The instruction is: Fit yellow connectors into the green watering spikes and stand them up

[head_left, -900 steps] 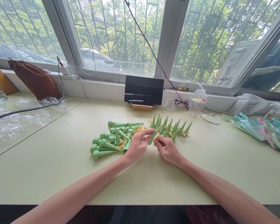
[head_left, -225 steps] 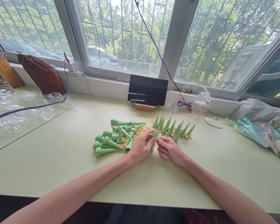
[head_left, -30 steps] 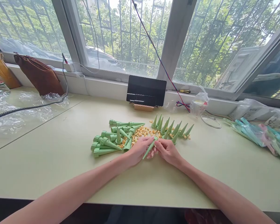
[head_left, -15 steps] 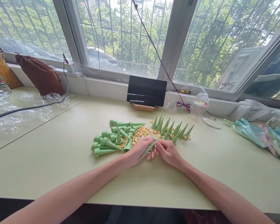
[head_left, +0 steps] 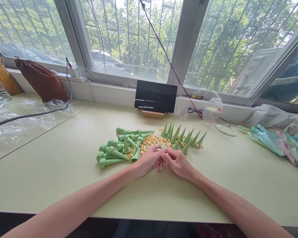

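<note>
A pale green table (head_left: 129, 195) runs beneath three barred window panes (head_left: 136, 39), with one black tablet (head_left: 156, 94) propped on one stand (head_left: 152, 114) near the sill. About nine green plastic spikes (head_left: 175, 135) stand tips up, right of centre; roughly a dozen lying spikes (head_left: 113, 162) overlap at left, too tangled for an exact count, with one lone upright spike (head_left: 126, 146) among them. Small yellow pieces (head_left: 149, 141), too many to count, spread between the groups. Farther out are one brown drawstring pouch (head_left: 42, 81), one yellow-and-black cutter (head_left: 197, 97), one bagged cup (head_left: 212, 110) and teal and pink plastic packs (head_left: 275, 140). The left hand (head_left: 147, 160) grips one more green spike (head_left: 163, 146) just in front of the yellow pieces. The right hand (head_left: 180, 162) meets it, fingertips bunched against the left thumb; whether they pinch anything is hidden. Only the spike's wide end shows, at the far side of the fingers, so its long axis cannot be told.
</note>
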A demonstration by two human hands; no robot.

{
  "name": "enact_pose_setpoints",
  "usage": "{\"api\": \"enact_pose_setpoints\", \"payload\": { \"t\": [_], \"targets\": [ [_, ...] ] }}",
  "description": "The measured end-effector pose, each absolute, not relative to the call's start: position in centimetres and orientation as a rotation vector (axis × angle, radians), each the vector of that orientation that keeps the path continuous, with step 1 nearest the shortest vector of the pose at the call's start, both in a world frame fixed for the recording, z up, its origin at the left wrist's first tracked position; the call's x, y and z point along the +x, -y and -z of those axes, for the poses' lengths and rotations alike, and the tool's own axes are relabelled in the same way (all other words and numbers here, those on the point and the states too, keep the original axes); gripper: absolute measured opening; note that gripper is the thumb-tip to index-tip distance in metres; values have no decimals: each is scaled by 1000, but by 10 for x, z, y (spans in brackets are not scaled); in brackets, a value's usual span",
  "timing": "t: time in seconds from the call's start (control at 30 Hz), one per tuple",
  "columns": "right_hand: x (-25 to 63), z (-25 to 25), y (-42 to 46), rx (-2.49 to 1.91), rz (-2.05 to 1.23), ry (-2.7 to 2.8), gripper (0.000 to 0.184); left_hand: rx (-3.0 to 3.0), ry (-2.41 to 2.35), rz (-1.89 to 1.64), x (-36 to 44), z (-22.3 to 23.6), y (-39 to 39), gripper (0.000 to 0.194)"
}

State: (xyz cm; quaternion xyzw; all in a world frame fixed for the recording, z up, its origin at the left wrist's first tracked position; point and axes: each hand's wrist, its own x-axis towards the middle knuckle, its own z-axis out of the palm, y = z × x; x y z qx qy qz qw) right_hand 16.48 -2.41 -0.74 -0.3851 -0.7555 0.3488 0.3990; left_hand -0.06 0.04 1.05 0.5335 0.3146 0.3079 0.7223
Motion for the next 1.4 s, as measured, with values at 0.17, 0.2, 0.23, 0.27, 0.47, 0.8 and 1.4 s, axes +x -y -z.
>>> {"api": "enact_pose_setpoints", "payload": {
  "t": [0.17, 0.2, 0.23, 0.27, 0.47, 0.8, 1.4],
  "targets": [
    [164, 8, 25, -999, -875, 1918, 38, 1167, -720, -670, -1, -9, -1, 48],
    [164, 8, 24, -1004, -867, 1920, 38, 1174, -719, -665, -1, -8, -2, 50],
    [164, 7, 24, -1014, -851, 1920, 40, 1185, -715, -656, -1, -7, -2, 53],
    [164, 7, 24, -1026, -829, 1915, 41, 1198, -707, -645, -1, -6, -2, 55],
    [166, 8, 21, -1062, -758, 1865, 44, 1313, -688, -692, 1, -6, -2, 50],
    [170, 12, 14, -1159, -702, 1658, 46, 1834, -1026, -1102, -5, -18, -4, 31],
    [177, 5, 11, -1281, -492, 1633, 29, 2064, -1157, -1010, -14, -16, -11, 39]
  ]
}}
